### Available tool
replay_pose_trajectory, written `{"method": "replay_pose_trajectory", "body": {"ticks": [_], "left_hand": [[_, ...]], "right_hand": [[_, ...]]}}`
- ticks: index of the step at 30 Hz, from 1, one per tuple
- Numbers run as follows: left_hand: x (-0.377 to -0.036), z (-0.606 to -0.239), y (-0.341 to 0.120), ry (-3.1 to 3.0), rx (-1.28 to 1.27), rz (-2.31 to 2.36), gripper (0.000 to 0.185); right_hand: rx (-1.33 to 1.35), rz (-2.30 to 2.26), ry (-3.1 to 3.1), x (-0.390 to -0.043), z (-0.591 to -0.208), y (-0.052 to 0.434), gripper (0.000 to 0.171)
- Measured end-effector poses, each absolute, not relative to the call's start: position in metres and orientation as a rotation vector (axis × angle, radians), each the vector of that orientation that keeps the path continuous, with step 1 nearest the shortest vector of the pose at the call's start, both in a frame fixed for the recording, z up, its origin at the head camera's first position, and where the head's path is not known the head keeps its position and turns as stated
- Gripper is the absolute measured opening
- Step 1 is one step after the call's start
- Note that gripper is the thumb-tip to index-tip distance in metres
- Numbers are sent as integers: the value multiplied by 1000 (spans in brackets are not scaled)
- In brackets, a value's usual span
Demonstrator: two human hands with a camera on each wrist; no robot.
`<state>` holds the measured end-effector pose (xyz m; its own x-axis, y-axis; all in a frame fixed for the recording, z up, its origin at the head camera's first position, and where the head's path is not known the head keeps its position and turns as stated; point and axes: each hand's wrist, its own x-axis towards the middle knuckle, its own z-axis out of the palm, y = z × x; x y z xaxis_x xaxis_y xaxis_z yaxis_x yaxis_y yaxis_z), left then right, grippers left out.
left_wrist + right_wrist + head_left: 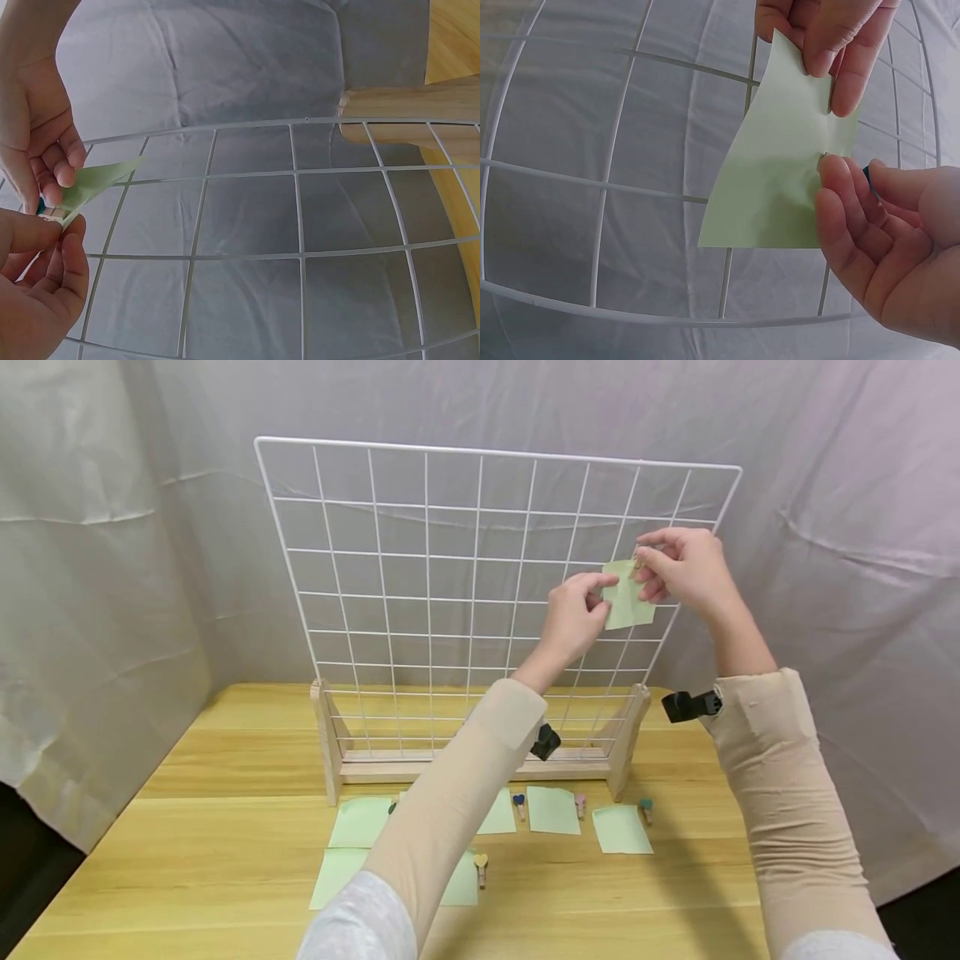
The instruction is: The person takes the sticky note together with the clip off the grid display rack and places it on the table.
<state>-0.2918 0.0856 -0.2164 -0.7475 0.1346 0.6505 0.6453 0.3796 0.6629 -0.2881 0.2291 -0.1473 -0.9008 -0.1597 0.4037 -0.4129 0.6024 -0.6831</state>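
Observation:
A pale green paper note [628, 597] lies against the upper right of a white wire grid [450, 531]. My left hand [576, 614] pinches the note's left edge between thumb and fingers. At the note's upper right, my right hand [686, 568] pinches a small wooden clothespin [54, 213], mostly hidden by fingers, with a teal decoration [868, 175]. In the right wrist view the note [772, 172] bends slightly, with the left hand [840, 41] at its top and the right hand [889, 232] beside it. Whether the clothespin grips a wire cannot be seen.
The grid stands in a wooden base [480, 770] on a wood-grain table [202, 860]. In front lie several green notes [553, 810] and clothespins with heart tops, including a yellow one [482, 870] and a teal one [647, 810]. Grey cloth [202, 410] hangs behind.

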Motion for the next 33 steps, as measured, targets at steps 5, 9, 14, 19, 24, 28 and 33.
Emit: {"method": "replay_pose_trajectory", "body": {"ticks": [5, 9, 14, 19, 24, 28, 33], "left_hand": [[-293, -216, 85, -2120, -678, -1364, 30], [-293, -216, 84, -2127, -669, -1359, 30], [-294, -214, 84, -2131, -685, -1373, 29], [-295, -215, 84, -2118, -689, -1384, 30], [-295, -216, 84, -2127, -680, -1372, 30], [-295, -216, 84, -2122, -685, -1366, 30], [-297, -216, 84, -2111, -693, -1389, 31]], "right_hand": [[464, 1188, -2504, -289, -147, 228, 31], [458, 1201, -2472, -290, -147, 228, 29], [451, 1215, -2414, -293, -147, 229, 24], [449, 1183, -2404, -295, -149, 228, 22], [426, 1177, -2406, -295, -151, 226, 19], [407, 1194, -2394, -294, -151, 225, 15], [381, 1211, -2377, -294, -150, 224, 14]]}}
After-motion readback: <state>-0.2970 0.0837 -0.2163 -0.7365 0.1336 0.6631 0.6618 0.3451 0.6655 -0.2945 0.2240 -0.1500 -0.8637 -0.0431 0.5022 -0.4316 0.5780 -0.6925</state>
